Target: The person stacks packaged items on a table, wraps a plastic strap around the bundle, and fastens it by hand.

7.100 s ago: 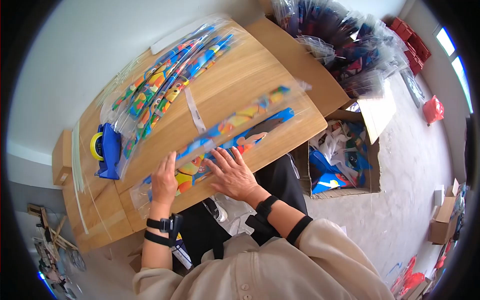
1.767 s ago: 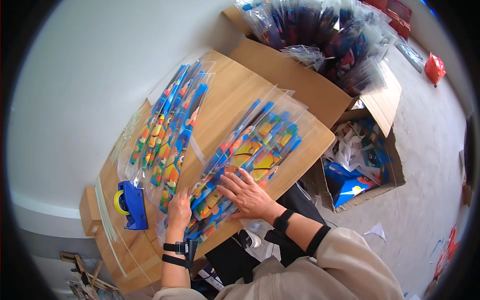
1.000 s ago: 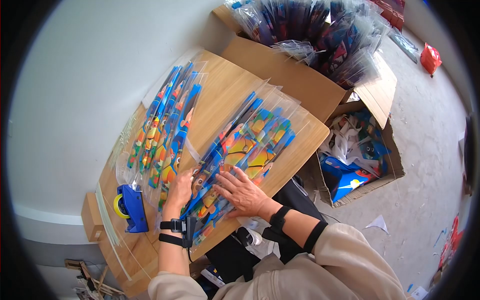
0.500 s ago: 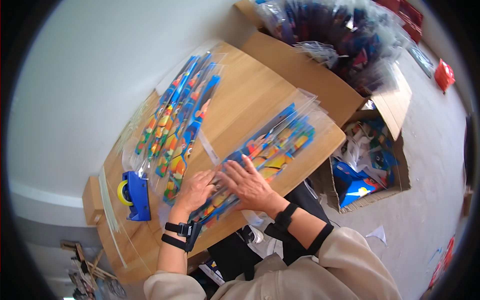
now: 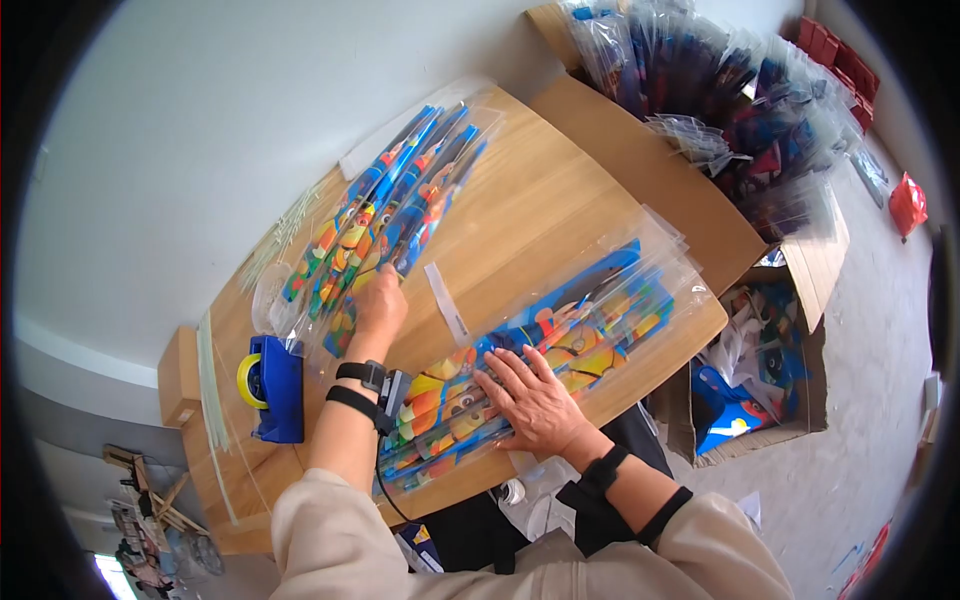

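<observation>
Long rolled cartoon-print packs in clear plastic sleeves lie in two groups on the wooden table. My left hand (image 5: 380, 305) is at the near side of the far-left group of packs (image 5: 365, 215), its fingers curled on the rightmost pack (image 5: 430, 215), which looks slightly blurred. Part of those fingers is hidden behind the hand. Flat on the nearer pile of packs (image 5: 590, 320) rests my right hand (image 5: 535, 400), fingers spread. A clear strip (image 5: 445, 303) lies on the wood between the two groups.
A blue tape dispenser (image 5: 277, 390) with yellow tape stands at the left, beside pale thin strips (image 5: 213, 385). Behind the table (image 5: 540, 170), a large carton (image 5: 650, 165) is crammed with sleeved packs (image 5: 740, 100). An open box (image 5: 760, 440) of scraps sits at the right.
My left hand has left the nearer pile and moved up and away to the far-left group. My right hand remains on the nearer pile. The view has shifted slightly.
</observation>
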### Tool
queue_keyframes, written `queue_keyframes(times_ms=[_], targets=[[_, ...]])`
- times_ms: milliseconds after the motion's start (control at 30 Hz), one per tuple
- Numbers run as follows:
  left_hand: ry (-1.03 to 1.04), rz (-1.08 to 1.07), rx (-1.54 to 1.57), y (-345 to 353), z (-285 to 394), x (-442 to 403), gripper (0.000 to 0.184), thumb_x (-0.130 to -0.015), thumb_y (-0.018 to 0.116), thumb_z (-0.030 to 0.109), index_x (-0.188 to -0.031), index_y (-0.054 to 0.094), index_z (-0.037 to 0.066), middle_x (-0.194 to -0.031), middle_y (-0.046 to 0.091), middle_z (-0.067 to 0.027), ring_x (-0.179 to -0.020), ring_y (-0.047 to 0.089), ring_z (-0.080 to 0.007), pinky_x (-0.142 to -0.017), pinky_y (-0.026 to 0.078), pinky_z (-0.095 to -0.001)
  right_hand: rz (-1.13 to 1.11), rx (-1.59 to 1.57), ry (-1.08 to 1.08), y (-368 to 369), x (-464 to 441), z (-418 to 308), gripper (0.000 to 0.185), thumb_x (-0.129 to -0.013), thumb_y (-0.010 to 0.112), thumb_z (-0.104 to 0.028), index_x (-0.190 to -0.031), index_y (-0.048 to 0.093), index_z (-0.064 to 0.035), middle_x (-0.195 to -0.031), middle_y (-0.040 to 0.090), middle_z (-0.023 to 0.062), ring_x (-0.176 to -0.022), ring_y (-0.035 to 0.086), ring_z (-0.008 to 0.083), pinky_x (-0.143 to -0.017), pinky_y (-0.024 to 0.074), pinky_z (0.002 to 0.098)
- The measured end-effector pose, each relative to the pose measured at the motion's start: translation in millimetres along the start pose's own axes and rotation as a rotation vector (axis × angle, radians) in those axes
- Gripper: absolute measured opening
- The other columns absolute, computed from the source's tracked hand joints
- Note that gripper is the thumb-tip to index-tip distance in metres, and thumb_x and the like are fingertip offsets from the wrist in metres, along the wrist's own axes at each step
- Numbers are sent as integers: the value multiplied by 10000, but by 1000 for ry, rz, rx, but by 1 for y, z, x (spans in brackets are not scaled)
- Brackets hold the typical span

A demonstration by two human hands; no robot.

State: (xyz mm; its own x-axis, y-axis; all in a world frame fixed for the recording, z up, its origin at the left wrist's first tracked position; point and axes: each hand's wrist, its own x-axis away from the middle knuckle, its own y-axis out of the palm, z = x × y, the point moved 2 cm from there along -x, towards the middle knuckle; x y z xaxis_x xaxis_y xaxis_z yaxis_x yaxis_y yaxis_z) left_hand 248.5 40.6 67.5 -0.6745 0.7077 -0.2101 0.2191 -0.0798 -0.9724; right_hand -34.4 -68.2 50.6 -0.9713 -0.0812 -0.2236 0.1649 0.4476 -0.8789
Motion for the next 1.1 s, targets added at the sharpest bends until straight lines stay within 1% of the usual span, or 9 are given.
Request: queue_keyframes(times_ms=[67,133,367,467,567,633,767,1033,1100], targets=[[-74,42,7,-16,-4,-14,132,-813,527,-4,-939,535,-39,-798,643,-241,-813,657,-392,-704,522,-475,-14,6,2,-2,-1,0,1096,-579,788,-568,-1462,339,-100,-1480,371,154,-1412,298,301,-1172,163,497],[-84,277,-33,-35,-13,-27,143,-808,528,-19,-948,542,-43,-811,643,-241,-776,657,-393,-669,527,-474,-2,7,-7,-3,-1,0,1107,-584,772,-578,-1462,332,-67,-1466,393,163,-1400,319,311,-1179,164,487],[15,165,-102,6,-23,-55,189,-824,550,12,-1004,526,-40,-853,649,-235,-789,644,-402,-698,519,-465,-43,-20,16,-1,-3,1,1136,-557,782,-581,-1477,323,-99,-1497,353,155,-1419,290,301,-1173,157,504],[209,251,-95,26,-17,-51,221,-828,563,34,-1032,519,-39,-862,654,-224,-780,643,-386,-725,513,-450,-40,-25,14,1,-3,2,1136,-552,781,-579,-1476,326,-98,-1497,352,154,-1420,289,301,-1175,154,504],[184,314,-74,29,-21,-55,168,-825,574,44,-974,544,-28,-814,662,-202,-763,646,-367,-745,508,-440,-48,-39,14,0,-3,2,1134,-551,787,-564,-1476,326,-99,-1499,350,155,-1420,290,303,-1175,154,504],[174,146,-111,28,-29,-64,93,-830,571,49,-889,560,-22,-731,650,-204,-715,646,-377,-690,516,-459,-64,-41,15,-2,-3,2,1136,-546,799,-546,-1477,323,-99,-1503,344,156,-1423,283,307,-1176,151,505],[137,153,0,0,-21,-64,57,-830,553,42,-826,564,-14,-670,629,-218,-658,637,-400,-618,515,-478,-39,-43,19,-5,-2,1,1145,-540,809,-532,-1477,319,-92,-1504,343,157,-1426,277,311,-1177,150,505],[305,-95,8,-51,34,60,144,-884,525,68,-1000,555,-11,-743,633,-246,-685,635,-419,-601,511,-491,28,-5,-28,-2,2,2,1105,-562,804,-534,-1442,354,-40,-1475,382,169,-1411,300,307,-1188,141,478],[433,-17,249,-51,44,86,251,-912,527,97,-1132,551,-21,-789,647,-237,-702,632,-431,-611,504,-500,34,2,-25,-1,3,2,1106,-562,803,-537,-1442,354,-40,-1477,383,166,-1410,302,307,-1189,139,478]])
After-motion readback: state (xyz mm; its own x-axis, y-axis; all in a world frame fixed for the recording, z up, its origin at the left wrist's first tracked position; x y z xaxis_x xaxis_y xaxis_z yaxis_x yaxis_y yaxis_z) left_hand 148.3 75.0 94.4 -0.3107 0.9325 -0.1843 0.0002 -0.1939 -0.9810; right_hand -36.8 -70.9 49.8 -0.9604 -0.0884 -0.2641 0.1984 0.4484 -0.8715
